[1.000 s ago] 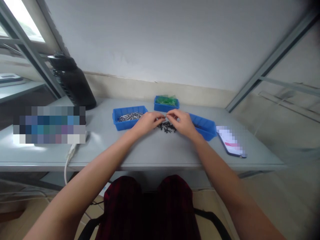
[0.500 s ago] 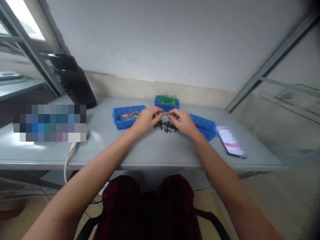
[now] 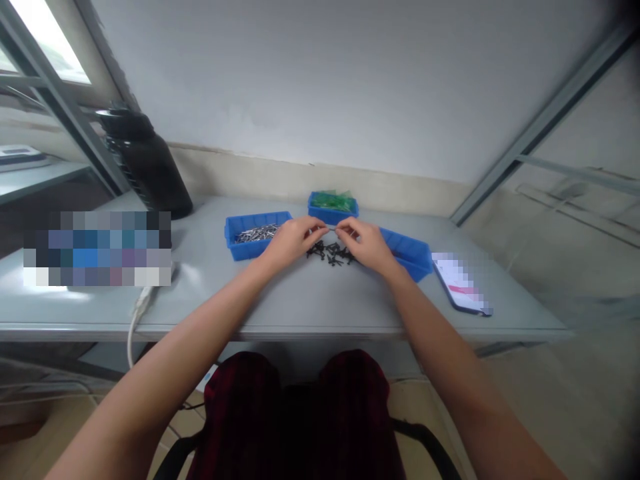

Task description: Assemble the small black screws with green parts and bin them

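My left hand (image 3: 297,239) and my right hand (image 3: 364,241) meet fingertip to fingertip over the table's middle, each closed in a pinch. Between them runs a small thin metal pin (image 3: 332,229), gripped at either end; its exact kind is too small to make out. Beneath the fingers lies a loose pile of small black parts (image 3: 334,255), shaped like screws or plugs. Just left of my left hand, a blue bin (image 3: 243,251) holds many slim silvery metal pieces (image 3: 256,233). A second blue bin (image 3: 417,261), partly hidden by my right hand, sits to the right.
A small blue bin with green plastic pieces (image 3: 333,200) stands at the back by the wall. A phone (image 3: 457,283) lies at the right. On the left are a black bottle (image 3: 150,167), a blurred-out object (image 3: 100,248) and a white cable (image 3: 133,337).
Both hands stay in nearly the same place. The thin metal pin shows a little more clearly between the fingertips now. The view has shifted very slightly.
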`<move>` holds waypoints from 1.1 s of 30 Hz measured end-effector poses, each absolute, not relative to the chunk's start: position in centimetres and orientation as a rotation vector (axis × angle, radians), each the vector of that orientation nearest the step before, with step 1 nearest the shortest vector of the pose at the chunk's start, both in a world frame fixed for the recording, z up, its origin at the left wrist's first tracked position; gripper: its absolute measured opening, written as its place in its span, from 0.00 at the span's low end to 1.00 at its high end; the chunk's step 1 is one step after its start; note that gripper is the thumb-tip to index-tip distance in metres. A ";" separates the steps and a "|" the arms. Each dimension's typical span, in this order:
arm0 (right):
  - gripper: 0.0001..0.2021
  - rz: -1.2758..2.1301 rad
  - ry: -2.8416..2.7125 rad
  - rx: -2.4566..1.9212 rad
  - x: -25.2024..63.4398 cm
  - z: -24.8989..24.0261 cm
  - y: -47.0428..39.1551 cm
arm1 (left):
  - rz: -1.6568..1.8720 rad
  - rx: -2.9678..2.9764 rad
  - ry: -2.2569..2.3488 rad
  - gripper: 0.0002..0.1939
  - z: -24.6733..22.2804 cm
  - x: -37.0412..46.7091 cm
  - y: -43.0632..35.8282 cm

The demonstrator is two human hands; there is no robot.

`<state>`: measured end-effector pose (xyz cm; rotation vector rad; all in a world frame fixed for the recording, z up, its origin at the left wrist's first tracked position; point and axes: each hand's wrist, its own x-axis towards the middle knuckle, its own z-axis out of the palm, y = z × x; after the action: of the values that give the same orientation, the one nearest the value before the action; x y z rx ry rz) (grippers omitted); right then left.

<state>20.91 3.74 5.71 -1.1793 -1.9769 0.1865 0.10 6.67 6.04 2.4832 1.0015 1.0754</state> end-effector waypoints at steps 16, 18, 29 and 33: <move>0.09 0.200 -1.968 -1.195 21.0 5.6 3.8 | 1.051 2.503 0.998 0.11 6.1 0.1 6.7; 0.09 0.210 -1.963 -1.195 21.0 5.7 3.7 | 1.058 2.508 0.993 0.11 6.0 0.1 6.8; 0.12 0.279 -2.029 -1.195 20.7 5.6 3.6 | 1.148 2.533 0.931 0.10 5.8 0.1 6.9; 0.11 0.281 -2.002 -1.183 20.9 5.7 3.7 | 1.101 2.523 0.965 0.11 6.0 0.1 6.9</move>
<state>20.94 3.74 5.66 -1.1827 -2.0019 0.2809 0.05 6.85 5.99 2.5229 0.9649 1.1009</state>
